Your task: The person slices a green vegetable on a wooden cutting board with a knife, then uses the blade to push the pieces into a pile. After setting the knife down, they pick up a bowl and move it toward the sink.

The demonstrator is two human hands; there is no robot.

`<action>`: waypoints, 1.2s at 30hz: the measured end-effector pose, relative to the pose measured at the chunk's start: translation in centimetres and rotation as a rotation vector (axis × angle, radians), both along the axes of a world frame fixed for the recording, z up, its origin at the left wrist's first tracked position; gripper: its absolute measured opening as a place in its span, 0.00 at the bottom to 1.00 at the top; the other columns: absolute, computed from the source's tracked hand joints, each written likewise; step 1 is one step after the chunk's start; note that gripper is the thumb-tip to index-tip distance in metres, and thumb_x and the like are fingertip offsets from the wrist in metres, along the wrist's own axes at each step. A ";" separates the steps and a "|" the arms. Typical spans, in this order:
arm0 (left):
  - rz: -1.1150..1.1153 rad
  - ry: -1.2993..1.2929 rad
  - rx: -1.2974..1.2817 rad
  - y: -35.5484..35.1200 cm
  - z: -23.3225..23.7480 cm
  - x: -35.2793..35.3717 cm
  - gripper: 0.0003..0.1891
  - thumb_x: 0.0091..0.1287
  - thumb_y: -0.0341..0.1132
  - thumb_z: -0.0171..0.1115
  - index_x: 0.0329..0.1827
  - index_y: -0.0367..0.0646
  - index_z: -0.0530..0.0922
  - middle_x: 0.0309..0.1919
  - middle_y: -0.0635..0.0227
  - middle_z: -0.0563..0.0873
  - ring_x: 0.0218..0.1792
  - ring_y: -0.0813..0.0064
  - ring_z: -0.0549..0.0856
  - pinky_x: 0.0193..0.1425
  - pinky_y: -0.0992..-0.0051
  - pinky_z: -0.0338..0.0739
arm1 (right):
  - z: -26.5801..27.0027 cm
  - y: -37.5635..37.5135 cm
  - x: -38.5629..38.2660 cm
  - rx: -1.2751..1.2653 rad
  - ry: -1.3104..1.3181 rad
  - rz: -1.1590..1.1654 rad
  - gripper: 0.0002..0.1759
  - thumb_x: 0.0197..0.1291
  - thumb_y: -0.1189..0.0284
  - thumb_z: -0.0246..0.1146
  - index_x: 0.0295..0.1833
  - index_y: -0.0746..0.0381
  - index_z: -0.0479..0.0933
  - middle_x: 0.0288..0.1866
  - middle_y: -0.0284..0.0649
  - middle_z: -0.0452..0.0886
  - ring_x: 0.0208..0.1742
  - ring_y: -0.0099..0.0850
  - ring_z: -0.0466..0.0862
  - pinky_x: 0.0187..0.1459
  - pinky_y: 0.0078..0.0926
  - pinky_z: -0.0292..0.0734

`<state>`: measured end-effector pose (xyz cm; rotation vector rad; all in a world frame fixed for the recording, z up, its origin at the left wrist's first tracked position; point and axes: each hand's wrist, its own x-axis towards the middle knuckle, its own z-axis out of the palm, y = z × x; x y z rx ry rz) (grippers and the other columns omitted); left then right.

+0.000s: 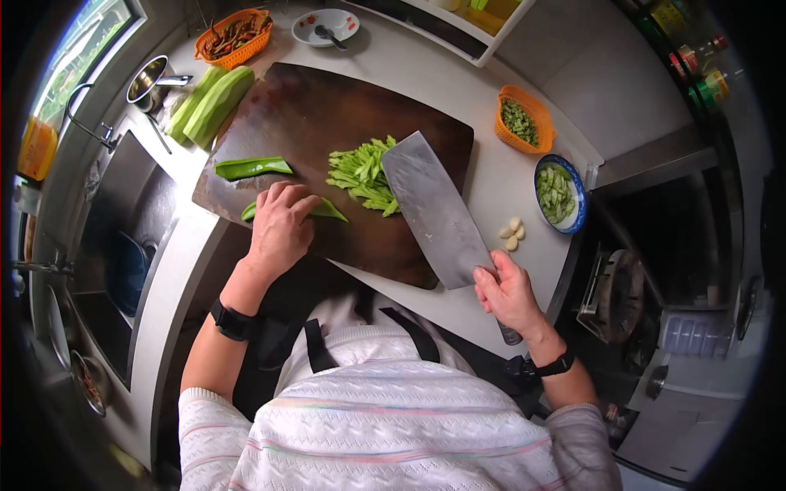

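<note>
My left hand (282, 222) is closed on a green pepper piece (329, 210) near the front left edge of the dark cutting board (303, 98). Just beyond it lies another pepper piece (254, 168), hollow side showing. Sliced green pieces (364, 176) are heaped at the middle of the board. My right hand (506, 288) grips the handle of a broad cleaver (434, 213). Its blade lies flat-side up over the board's right part, its far end at the edge of the heap. Peeled garlic cloves (512, 234) sit on the counter beyond my right hand.
Two peeled green gourds (214, 106) lean at the board's far left corner, near a metal pot (149, 83). Orange baskets (232, 41) (524, 119), a plate with a spoon (325, 28) and a blue-rimmed bowl (560, 195) stand around it. The sink (123, 245) is left, the stove (618, 295) right.
</note>
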<state>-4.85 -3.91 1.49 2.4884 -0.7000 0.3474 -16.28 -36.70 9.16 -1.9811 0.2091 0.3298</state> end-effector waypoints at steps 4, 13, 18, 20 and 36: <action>0.057 -0.004 -0.055 1.3 -1.5 -0.3 0.19 0.48 0.21 0.63 0.45 0.44 0.81 0.51 0.64 0.81 0.57 0.59 0.76 0.60 0.60 0.70 | -0.4 1.8 0.9 -0.203 -0.091 0.140 0.07 0.68 0.73 0.58 0.41 0.65 0.68 0.20 0.37 0.75 0.18 0.24 0.74 0.23 0.26 0.71; -0.045 -0.118 -0.239 -1.0 -3.1 -1.8 0.16 0.46 0.21 0.64 0.40 0.44 0.82 0.45 0.65 0.81 0.52 0.58 0.77 0.57 0.60 0.70 | -0.4 6.4 2.7 -0.575 -0.249 0.298 0.09 0.64 0.71 0.59 0.47 0.62 0.72 0.27 0.48 0.81 0.30 0.51 0.82 0.31 0.45 0.75; 0.003 -0.147 -0.283 -2.6 -2.5 -2.0 0.14 0.49 0.26 0.69 0.40 0.47 0.83 0.41 0.68 0.80 0.47 0.61 0.78 0.49 0.63 0.70 | 0.6 5.4 1.1 -0.309 -0.080 0.378 0.20 0.64 0.71 0.60 0.61 0.60 0.70 0.33 0.51 0.81 0.36 0.48 0.83 0.39 0.41 0.77; 0.001 -0.145 -0.278 -3.1 -2.9 -1.7 0.13 0.49 0.27 0.70 0.39 0.48 0.84 0.39 0.69 0.80 0.44 0.62 0.77 0.46 0.65 0.69 | 0.1 4.8 0.3 -0.251 0.085 0.353 0.23 0.66 0.69 0.59 0.66 0.60 0.68 0.37 0.51 0.81 0.40 0.48 0.83 0.42 0.39 0.77; 0.060 -0.245 -0.314 -4.1 -3.8 -1.6 0.10 0.48 0.25 0.72 0.33 0.48 0.82 0.33 0.71 0.80 0.36 0.66 0.77 0.41 0.68 0.70 | 1.1 5.1 -0.9 -0.542 -0.138 0.424 0.16 0.68 0.69 0.55 0.57 0.62 0.71 0.33 0.50 0.83 0.35 0.51 0.84 0.38 0.46 0.78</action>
